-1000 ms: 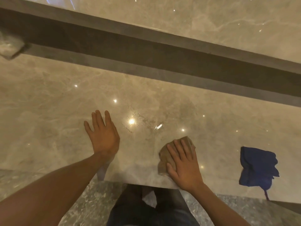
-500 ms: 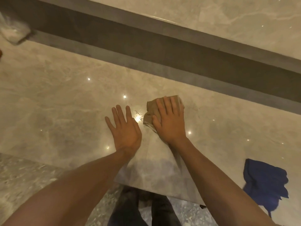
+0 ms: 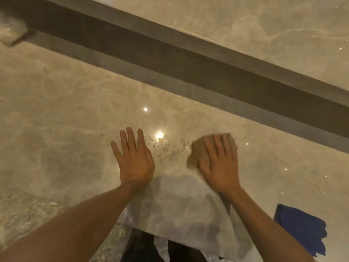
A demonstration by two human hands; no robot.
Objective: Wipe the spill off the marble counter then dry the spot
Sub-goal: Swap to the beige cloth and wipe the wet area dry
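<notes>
A beige marble counter (image 3: pixel 62 114) fills most of the view. A thin wet spill (image 3: pixel 166 148) glints on it under a lamp reflection, between my two hands. My right hand (image 3: pixel 219 163) presses flat on a crumpled tan cloth (image 3: pixel 196 152), just right of the wet patch. The cloth's left part and far edge show past my fingers. My left hand (image 3: pixel 135 157) lies flat on the counter with fingers spread, holding nothing, at the left edge of the spill.
A blue cloth (image 3: pixel 302 227) lies on the counter at the lower right near the front edge. A dark recessed band (image 3: pixel 188 59) runs diagonally behind the counter. A pale blurred object (image 3: pixel 11 33) sits at the far left. Speckled floor (image 3: pixel 28 214) and my legs show below.
My right hand has slid the tan cloth from the near edge up over the spill, then back toward me and to the right. My left hand stayed flat beside the spill.
</notes>
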